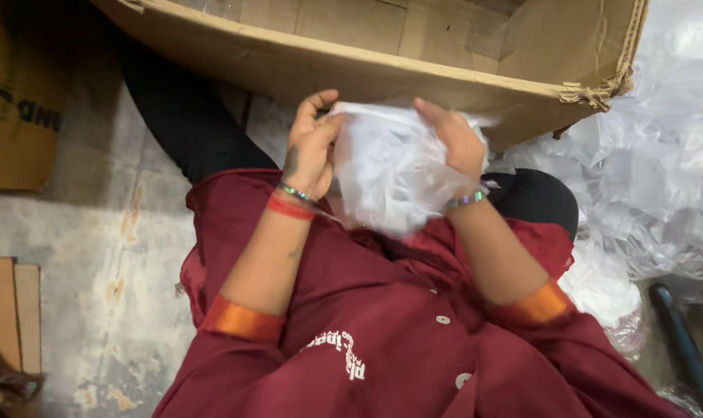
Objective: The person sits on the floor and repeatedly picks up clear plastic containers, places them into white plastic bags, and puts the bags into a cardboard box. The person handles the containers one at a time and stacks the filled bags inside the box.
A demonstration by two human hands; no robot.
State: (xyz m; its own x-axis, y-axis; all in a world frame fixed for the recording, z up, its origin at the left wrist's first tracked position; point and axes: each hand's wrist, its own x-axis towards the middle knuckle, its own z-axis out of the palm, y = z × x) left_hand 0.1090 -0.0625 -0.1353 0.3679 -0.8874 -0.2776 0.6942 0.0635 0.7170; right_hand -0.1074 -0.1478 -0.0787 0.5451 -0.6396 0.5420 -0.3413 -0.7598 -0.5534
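Nearest to the camera is the person's dark red shirt (pixel 382 325), with white buttons and orange cuffs on the pushed-up sleeves. Both forearms go forward from it and meet over the lap.

The left hand (pixel 311 147) and the right hand (pixel 454 139) hold the same thing, a white piece wrapped in a clear plastic bag (pixel 390 174). Each hand is closed on one upper side of the bag, fingers curled over its top edge, so the hands are apart with the bag between them. The bag hangs down in front of the shirt, above the lap, and its lower part is blurred. The left wrist has a red band and a shiny bangle; the right wrist has a shiny bangle too.

Just behind the hands stands a big cardboard box (pixel 413 46), tilted, with a torn corner on the right. At the right lies a heap of clear plastic bags (pixel 661 178). The grey floor (pixel 96 255) shows at the left.
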